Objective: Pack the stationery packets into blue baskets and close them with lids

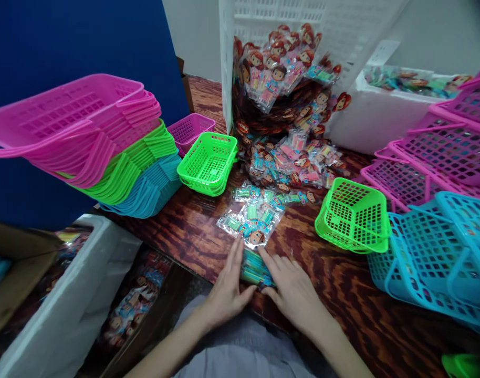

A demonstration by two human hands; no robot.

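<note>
At the table's front edge, a stack of small clear plastic packets (pixel 256 269) with green and blue contents sits between my hands. My left hand (pixel 227 287) presses along its left side, fingers together and thumb at the near end. On the opposite side, my right hand (pixel 290 282) holds it with fingers and thumb. Just beyond the fingertips lie loose packets (pixel 252 218) with green pieces and cartoon-figure cards. A green basket (pixel 209 164) stands past them on the left, and another green basket (pixel 352 215) on the right.
A white crate (pixel 226 68) on its side spills packets (pixel 291 157) onto the wooden table (pixel 180 236). Nested pink, green and blue baskets (pixel 117 142) rise at left. Pink baskets (pixel 432 152) and blue baskets (pixel 429 252) crowd the right. A white foam box (pixel 74 299) is at lower left.
</note>
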